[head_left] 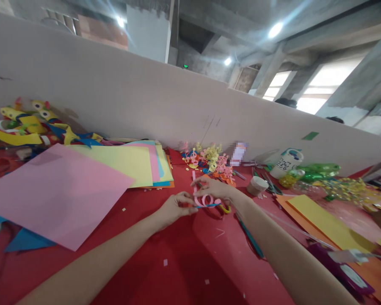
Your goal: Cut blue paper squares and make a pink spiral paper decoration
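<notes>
A curled pink paper strip (207, 200) with round loops is between my hands, just above the red table. A thin blue strip (209, 205) runs along its lower edge. My left hand (179, 204) pinches the left end of this paper piece with thumb and fingers closed. From above, my right hand (216, 189) has its fingers closed on the pink strip, partly hiding it. One straight end of the strip sticks up past the right fingertips. Just beneath lies a small yellow curved piece (225, 209).
Pink sheet (60, 195) and stacked coloured paper (139, 163) lie left. Behind my hands are curly paper figures (212, 157). To the right are a paper cup (257, 185), scissors (271, 184), green bottles (320, 171), a teal pen-like stick (250, 237) and a purple device (343, 269).
</notes>
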### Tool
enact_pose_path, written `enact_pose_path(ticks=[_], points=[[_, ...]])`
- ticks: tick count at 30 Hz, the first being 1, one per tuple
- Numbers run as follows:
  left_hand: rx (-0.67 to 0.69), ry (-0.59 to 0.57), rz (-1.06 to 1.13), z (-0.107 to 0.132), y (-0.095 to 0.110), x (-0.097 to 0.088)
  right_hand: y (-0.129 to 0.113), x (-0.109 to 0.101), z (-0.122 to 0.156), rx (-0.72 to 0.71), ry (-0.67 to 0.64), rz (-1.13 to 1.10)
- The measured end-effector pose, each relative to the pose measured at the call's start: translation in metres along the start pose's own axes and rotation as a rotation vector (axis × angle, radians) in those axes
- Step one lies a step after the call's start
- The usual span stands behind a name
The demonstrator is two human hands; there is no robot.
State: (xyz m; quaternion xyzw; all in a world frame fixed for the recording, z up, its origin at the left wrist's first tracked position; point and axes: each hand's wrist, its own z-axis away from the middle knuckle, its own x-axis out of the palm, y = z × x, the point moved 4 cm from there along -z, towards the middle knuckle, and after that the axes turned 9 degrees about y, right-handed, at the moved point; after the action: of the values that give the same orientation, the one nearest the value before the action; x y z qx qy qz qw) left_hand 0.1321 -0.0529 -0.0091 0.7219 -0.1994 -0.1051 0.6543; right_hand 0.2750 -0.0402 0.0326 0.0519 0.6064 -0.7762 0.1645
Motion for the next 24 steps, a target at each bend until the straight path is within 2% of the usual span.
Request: enact_pose_path(ticks=[5, 8, 11, 17, 24], points=[[-0.111, 0.032, 0.181, 0.002, -0.001, 0.0, 0.017, 0.0, 0.006, -0.007, 0.054, -0.207], [-0.118, 0.064, 0.221, 0.002, -0.001, -0.001, 0.026, 0.001, 0.011, -0.016, 0.04, -0.21], [-0.127, 0.081, 0.262, 0.001, -0.002, -0.003, 0.029, 0.003, 0.015, -0.095, 0.05, -0.202], [-0.156, 0.101, 0.278, 0.0, -0.005, -0.005, 0.033, 0.009, 0.018, -0.215, 0.211, -0.13], [-0.141, 0.053, 0.226, 0.001, -0.005, -0.003, 0.028, 0.018, 0.028, -0.281, 0.261, -0.219]])
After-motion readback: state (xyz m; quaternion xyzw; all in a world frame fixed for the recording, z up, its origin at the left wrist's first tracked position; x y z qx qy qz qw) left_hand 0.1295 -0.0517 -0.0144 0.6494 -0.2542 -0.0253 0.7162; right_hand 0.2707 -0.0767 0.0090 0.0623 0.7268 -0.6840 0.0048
